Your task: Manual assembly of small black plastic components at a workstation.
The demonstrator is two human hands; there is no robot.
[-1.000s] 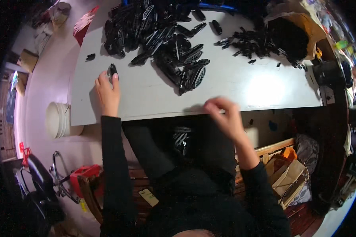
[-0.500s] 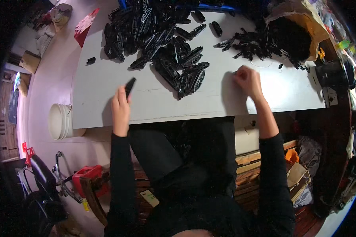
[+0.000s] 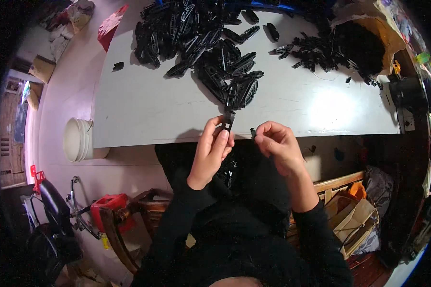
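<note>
Near the front edge of the white table (image 3: pixel 143 115), my left hand (image 3: pixel 209 150) is closed round a long black plastic part (image 3: pixel 229 119), held upright between thumb and fingers. A little to its right, my right hand (image 3: pixel 281 147) pinches a small black plastic piece (image 3: pixel 254 133) between thumb and forefinger. The two pieces are apart. Beyond my hands lies a heap of long black plastic parts (image 3: pixel 210 52), its nearest ones just past the part in my left hand. A pile of small black pieces (image 3: pixel 316 52) spreads at the far right.
The small pieces spill from an open brown bag (image 3: pixel 392 40). One loose black part (image 3: pixel 118 66) lies at the table's left. A white bucket (image 3: pixel 75 139) stands left of the table. Below it are a red object (image 3: pixel 109 210) and a wooden chair (image 3: pixel 117 234).
Both hands have come together toward the table's front middle. My left hand brought the long black part rightward; my right hand moved left and nearer, its small black piece now visible.
</note>
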